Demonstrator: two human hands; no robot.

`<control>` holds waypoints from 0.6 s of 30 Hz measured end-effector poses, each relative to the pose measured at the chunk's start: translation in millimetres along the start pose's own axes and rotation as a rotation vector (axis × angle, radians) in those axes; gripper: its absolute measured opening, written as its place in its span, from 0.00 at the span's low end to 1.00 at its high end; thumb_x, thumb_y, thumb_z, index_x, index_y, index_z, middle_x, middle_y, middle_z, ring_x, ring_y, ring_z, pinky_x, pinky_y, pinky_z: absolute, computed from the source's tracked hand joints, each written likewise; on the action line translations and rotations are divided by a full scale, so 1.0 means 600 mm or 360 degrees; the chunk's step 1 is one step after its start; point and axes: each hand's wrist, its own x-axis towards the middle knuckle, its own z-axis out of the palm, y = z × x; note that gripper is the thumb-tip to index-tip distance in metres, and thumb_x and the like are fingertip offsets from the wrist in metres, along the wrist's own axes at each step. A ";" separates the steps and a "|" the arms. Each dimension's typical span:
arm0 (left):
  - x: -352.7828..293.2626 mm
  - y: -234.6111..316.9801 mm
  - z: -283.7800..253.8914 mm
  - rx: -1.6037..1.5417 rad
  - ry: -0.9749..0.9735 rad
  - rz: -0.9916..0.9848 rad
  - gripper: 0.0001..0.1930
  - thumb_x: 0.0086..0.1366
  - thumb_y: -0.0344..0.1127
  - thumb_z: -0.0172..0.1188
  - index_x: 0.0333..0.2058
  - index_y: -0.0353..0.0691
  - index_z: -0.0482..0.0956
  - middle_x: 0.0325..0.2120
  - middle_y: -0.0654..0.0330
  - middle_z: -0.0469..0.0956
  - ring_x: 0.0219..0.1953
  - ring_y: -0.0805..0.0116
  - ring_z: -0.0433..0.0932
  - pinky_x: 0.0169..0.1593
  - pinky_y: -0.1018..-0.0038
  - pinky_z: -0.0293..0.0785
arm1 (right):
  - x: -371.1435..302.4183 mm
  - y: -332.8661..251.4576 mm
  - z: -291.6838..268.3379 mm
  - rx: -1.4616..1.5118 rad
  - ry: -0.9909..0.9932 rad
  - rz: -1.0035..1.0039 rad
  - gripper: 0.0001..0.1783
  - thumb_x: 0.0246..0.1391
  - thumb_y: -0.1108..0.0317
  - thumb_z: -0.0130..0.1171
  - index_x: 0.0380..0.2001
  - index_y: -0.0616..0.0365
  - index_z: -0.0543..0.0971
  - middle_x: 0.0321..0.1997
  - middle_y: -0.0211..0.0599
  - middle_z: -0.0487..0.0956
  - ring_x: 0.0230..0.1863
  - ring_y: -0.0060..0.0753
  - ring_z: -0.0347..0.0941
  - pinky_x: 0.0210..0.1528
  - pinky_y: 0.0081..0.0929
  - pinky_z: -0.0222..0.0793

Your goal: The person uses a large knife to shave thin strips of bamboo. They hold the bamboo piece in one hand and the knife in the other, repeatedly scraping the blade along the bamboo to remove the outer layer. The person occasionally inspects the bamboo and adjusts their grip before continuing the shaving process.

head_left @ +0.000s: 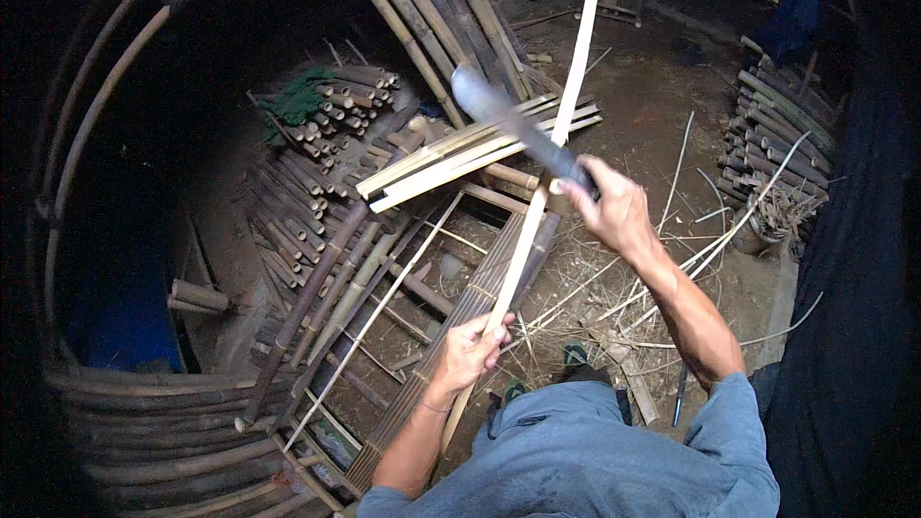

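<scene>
A long pale bamboo strip [526,247] runs slantwise from beside my body up past the top edge. My left hand [468,353] is closed around its lower part. Farther up, my right hand [611,208] grips the dark handle of a large knife [508,115], whose broad blade points to the upper left and is blurred. The knife crosses over the strip; whether the edge touches it, I cannot tell. Just beyond the crossing, several split bamboo pieces [460,158] lie across a bamboo frame [331,312].
Cut bamboo poles are stacked at the left [297,192] under a green net [295,101]. Another pole stack [782,125] stands at the far right. Thin shavings [662,297] litter the floor, and a bamboo slat panel [460,317] lies beside my left arm.
</scene>
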 end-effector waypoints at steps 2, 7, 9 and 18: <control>0.029 0.016 0.028 -0.0001 0.0054 0.0104 0.18 0.68 0.36 0.57 0.52 0.33 0.75 0.23 0.67 0.73 0.20 0.83 0.66 0.22 0.84 0.62 | -0.055 0.023 0.010 -0.0254 0.0069 -0.0399 0.28 0.50 0.45 0.63 0.41 0.61 0.76 0.28 0.43 0.77 0.29 0.44 0.76 0.32 0.41 0.72; 0.047 0.002 0.029 0.0386 0.0226 0.0297 0.20 0.59 0.40 0.67 0.45 0.32 0.78 0.18 0.69 0.70 0.21 0.82 0.65 0.25 0.81 0.63 | -0.170 -0.039 0.032 -0.0317 -0.0598 -0.0348 0.29 0.50 0.39 0.60 0.29 0.57 0.72 0.22 0.40 0.74 0.26 0.44 0.75 0.30 0.41 0.72; 0.037 0.002 0.040 0.0368 0.0227 0.0329 0.18 0.54 0.40 0.71 0.36 0.33 0.78 0.18 0.70 0.69 0.23 0.80 0.66 0.27 0.79 0.65 | -0.172 -0.024 0.035 -0.0222 -0.0525 -0.0332 0.28 0.50 0.39 0.60 0.28 0.56 0.72 0.21 0.42 0.75 0.25 0.46 0.76 0.29 0.43 0.72; -0.098 -0.078 0.035 0.0435 0.0190 0.0174 0.24 0.49 0.36 0.74 0.44 0.32 0.77 0.21 0.70 0.68 0.25 0.81 0.65 0.27 0.80 0.66 | -0.013 0.075 -0.045 -0.0560 -0.0338 0.0147 0.28 0.56 0.38 0.53 0.35 0.56 0.74 0.24 0.48 0.80 0.27 0.51 0.80 0.31 0.46 0.75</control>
